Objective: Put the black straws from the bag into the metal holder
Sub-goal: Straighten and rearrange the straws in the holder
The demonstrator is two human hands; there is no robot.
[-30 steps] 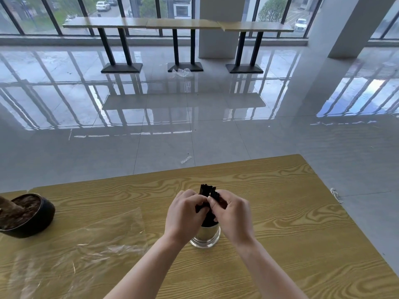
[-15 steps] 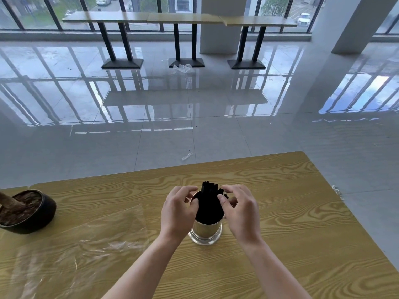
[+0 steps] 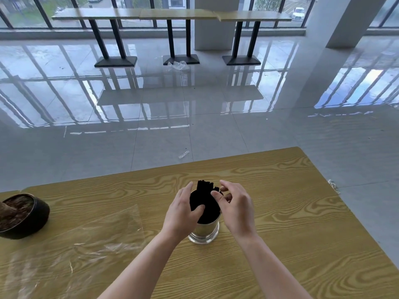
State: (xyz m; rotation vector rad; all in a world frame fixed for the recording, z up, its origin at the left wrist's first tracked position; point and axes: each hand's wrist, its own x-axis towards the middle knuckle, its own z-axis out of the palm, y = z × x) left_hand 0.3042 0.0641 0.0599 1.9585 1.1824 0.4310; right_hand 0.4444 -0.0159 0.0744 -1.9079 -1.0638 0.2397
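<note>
Head view: both hands, a second ago pinched round straw tops, now loosened. Left hand (image 3: pixel 182 211) lies against bundle, fingers near straight, thumb touching it. Right hand (image 3: pixel 236 207) loosely curled, thumb tip on straws, gripping nothing. Black straws (image 3: pixel 205 201) stand in metal holder (image 3: pixel 204 233) on table (image 3: pixel 280 201), densely packed, tops uneven. Clear bag (image 3: pixel 97 238) lies flat; task likely near done.

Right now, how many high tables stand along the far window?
3, end to end in a row: left high table, middle high table, right high table. None appears hidden.
</note>
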